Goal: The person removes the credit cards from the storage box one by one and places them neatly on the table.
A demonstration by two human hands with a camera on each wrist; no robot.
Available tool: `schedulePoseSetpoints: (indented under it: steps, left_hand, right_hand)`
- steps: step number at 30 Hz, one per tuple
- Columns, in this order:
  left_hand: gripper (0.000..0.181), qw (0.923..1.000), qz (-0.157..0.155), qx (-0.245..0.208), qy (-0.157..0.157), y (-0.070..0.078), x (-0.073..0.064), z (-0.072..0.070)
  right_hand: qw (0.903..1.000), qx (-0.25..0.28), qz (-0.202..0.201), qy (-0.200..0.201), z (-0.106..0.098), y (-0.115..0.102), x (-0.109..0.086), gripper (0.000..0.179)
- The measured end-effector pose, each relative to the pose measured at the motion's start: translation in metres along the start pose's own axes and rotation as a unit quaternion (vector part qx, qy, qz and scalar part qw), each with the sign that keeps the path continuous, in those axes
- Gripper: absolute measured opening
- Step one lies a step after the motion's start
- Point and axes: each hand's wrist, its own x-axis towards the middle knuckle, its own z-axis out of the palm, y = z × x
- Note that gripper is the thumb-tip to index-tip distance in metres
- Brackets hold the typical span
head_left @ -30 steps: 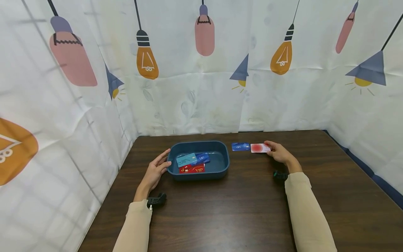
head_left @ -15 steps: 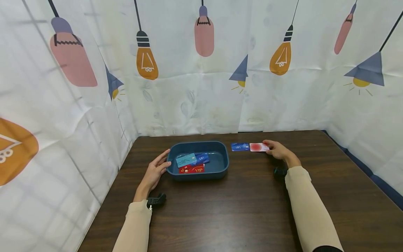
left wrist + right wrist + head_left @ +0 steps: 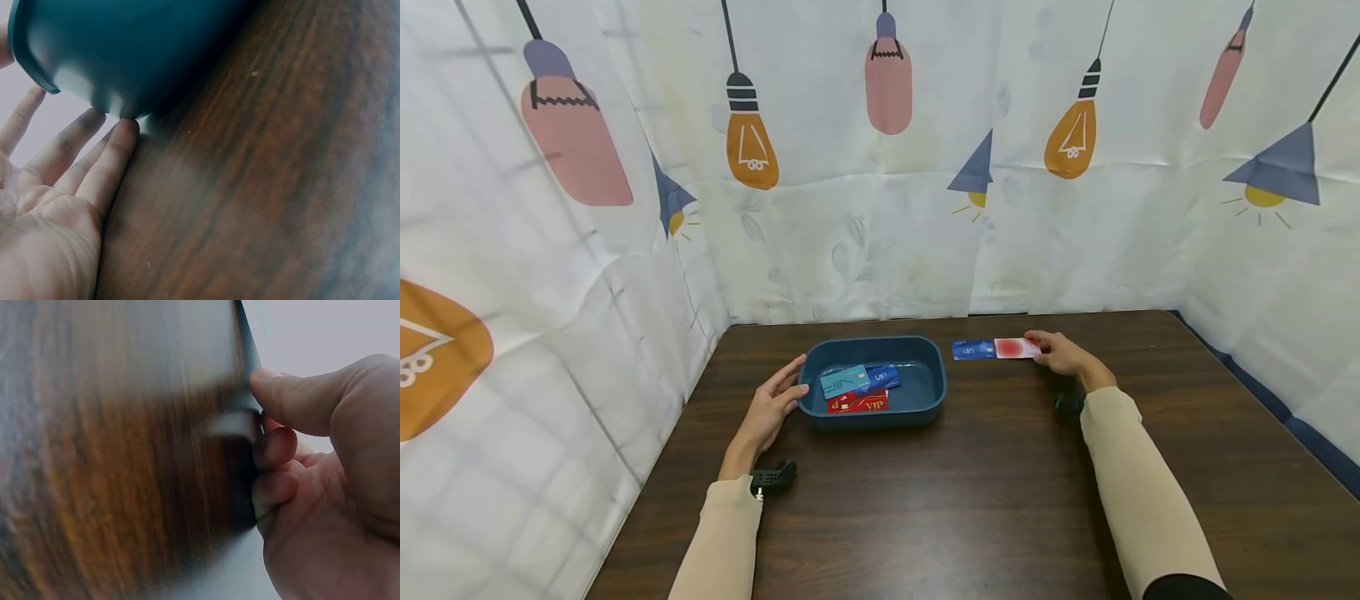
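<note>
My left hand (image 3: 769, 410) rests against the left end of a dark blue plastic bin (image 3: 932, 367), thumb at the rim. In the left wrist view its fairly straight fingers touch the bin's outer wall (image 3: 144, 50). Inside the bin lie a teal card (image 3: 842, 382), a blue card (image 3: 883, 377) and, nearer, red card material marked VIP (image 3: 868, 402). To the right, my right hand (image 3: 1066, 358) pinches the right end of a white card with a red round pattern (image 3: 1011, 348). That card's left edge meets or slightly overlaps another blue card (image 3: 972, 350) on the table.
The brown wooden table (image 3: 940, 508) reaches back to a white curtain (image 3: 850, 250) printed with lamps. Another curtain stands along the left, and dark blue cloth (image 3: 1255, 387) shows past the right edge. Each wrist wears a small black device (image 3: 775, 475).
My right hand has slid slightly left with the white-and-red card, bringing it up against the blue card. The left hand and bin stay put.
</note>
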Motion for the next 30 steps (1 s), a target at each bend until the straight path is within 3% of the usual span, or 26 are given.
schedulePoseSetpoints:
  steps: [30]
  left_hand:
    - [0.062,1.0000,-0.004,0.001,-0.001,0.0004,-0.0002,-0.0003]
  right_hand:
    - [0.9997,-0.016,0.008,-0.018,-0.0006,-0.0024,0.0052,0.052]
